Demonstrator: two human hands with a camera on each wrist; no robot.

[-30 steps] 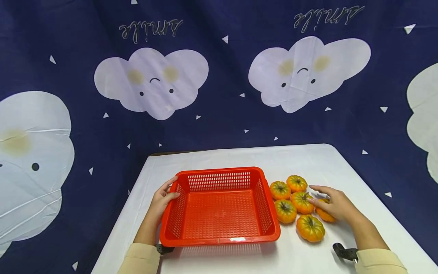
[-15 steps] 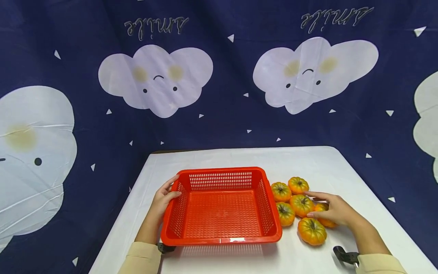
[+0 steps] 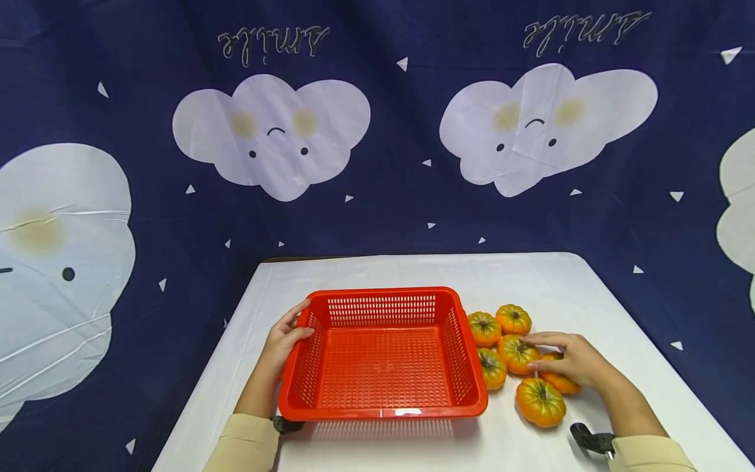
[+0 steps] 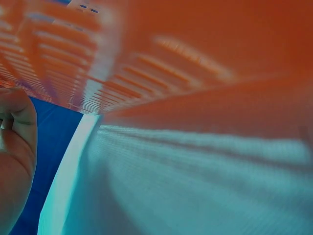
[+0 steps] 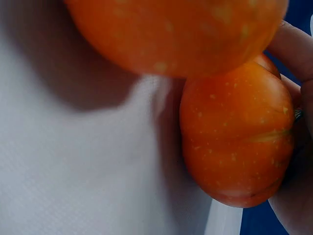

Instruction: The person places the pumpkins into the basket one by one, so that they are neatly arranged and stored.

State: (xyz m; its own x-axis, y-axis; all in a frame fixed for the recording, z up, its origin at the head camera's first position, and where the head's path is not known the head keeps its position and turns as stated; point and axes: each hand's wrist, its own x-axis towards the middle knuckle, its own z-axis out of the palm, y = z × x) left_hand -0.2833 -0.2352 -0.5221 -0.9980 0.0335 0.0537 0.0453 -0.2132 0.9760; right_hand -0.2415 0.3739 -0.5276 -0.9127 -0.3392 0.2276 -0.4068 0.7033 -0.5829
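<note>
A red plastic basket [image 3: 383, 413] with slotted walls stands on the white table. My left hand [image 3: 283, 344] grips its left rim, thumb over the edge, fingers along the outside; the left wrist view shows the basket's underside [image 4: 195, 105] close up. Right of the basket lie several small orange pumpkins. My right hand [image 3: 575, 360] is over the rightmost pumpkin [image 3: 560, 383], partly hiding it, with fingertips at the right side of the middle pumpkin [image 3: 516, 354]. Nearer me sits the front pumpkin [image 3: 541, 402]. In the right wrist view, one pumpkin [image 5: 237, 132] is beside the palm.
Three more pumpkins, a left one [image 3: 484, 329], a back one [image 3: 514, 319] and a lower left one [image 3: 492, 369], cluster against the basket's right side. The white tablecloth [image 3: 377, 272] reaches back to a dark blue curtain [image 3: 389, 229] printed with clouds.
My right hand has shifted slightly, its fingertips drawing lower around the middle pumpkin's right side. The front pumpkin has moved slightly nearer me. My left hand keeps its hold on the basket.
</note>
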